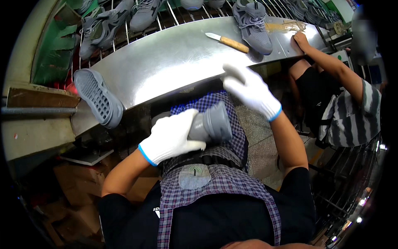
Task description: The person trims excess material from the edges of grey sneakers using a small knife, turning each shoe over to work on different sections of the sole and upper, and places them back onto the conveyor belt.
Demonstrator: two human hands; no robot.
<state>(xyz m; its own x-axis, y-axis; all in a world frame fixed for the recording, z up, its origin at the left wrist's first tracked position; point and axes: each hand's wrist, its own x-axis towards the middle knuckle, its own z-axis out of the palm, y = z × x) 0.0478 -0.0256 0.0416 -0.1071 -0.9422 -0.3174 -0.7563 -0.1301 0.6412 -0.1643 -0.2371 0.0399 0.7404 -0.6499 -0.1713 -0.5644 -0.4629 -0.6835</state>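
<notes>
My left hand [171,135], in a white knit glove with a blue cuff, is closed round a grey shoe sole [217,122] above my lap. The thick ridged end of this sole points right; its other end is mostly hidden behind the glove. My right hand [248,88], gloved the same way, hovers by the front edge of the metal bench [166,54]. Its fingers are apart, slightly blurred, and hold nothing. A second grey sole [98,97] lies on the bench's left end, its grid of square holes facing up.
A wooden-handled knife [228,42] lies on the bench beside a grey laced shoe [253,27]. Several more grey shoes [145,13] sit on the metal rods behind. To the right, a person in a striped shirt [352,112] rests a hand [302,41] on the bench.
</notes>
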